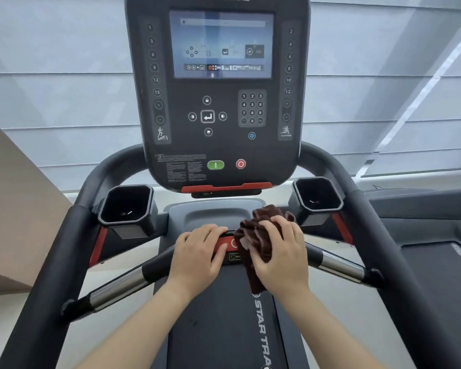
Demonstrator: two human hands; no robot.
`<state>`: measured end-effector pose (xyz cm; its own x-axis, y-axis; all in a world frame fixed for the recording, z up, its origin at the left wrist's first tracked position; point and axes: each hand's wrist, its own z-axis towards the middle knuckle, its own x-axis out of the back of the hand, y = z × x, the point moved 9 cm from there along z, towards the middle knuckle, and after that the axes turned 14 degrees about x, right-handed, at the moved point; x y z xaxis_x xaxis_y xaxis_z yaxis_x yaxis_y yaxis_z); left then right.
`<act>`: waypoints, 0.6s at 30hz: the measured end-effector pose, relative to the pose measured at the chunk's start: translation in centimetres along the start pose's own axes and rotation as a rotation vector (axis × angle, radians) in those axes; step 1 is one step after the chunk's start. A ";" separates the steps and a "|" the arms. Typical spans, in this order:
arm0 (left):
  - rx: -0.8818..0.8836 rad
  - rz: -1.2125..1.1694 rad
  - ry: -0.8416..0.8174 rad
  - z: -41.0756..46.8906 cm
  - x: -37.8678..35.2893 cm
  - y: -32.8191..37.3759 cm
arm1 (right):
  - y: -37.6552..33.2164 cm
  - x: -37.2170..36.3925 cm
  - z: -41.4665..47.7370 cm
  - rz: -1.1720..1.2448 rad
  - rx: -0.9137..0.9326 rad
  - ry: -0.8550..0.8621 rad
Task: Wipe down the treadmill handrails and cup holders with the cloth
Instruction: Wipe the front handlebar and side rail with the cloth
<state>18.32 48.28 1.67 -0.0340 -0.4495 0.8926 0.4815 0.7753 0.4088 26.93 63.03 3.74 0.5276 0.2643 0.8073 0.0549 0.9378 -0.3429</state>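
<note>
My right hand (280,251) grips a dark brown cloth (256,235) bunched over the middle of the treadmill's front crossbar, just right of the red stop panel (224,243). A tail of the cloth hangs below the bar. My left hand (197,251) holds the crossbar beside it, fingers curled over the bar's top and the panel's left end. The left handrail (61,249) and right handrail (383,235) curve outward and toward me. Two black cup holders, the left cup holder (128,203) and the right cup holder (317,194), sit on either side of the console base.
The console (218,89) with a lit screen, keypad, and green and red buttons rises straight ahead. Silver grip sensors (117,286) (338,265) flank my hands on the crossbar. The belt deck (224,328) lies below. Another treadmill (437,249) stands at right.
</note>
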 end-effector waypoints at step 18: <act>0.004 -0.038 -0.128 1.5 -0.5 0.9 | 2.4 -0.7 2.1 0.111 -0.114 -0.119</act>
<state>17.46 49.87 1.92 -0.1638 -0.4183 0.8934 0.4747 0.7605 0.4431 24.87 65.61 3.35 0.4319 0.3957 0.8105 0.1009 0.8718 -0.4794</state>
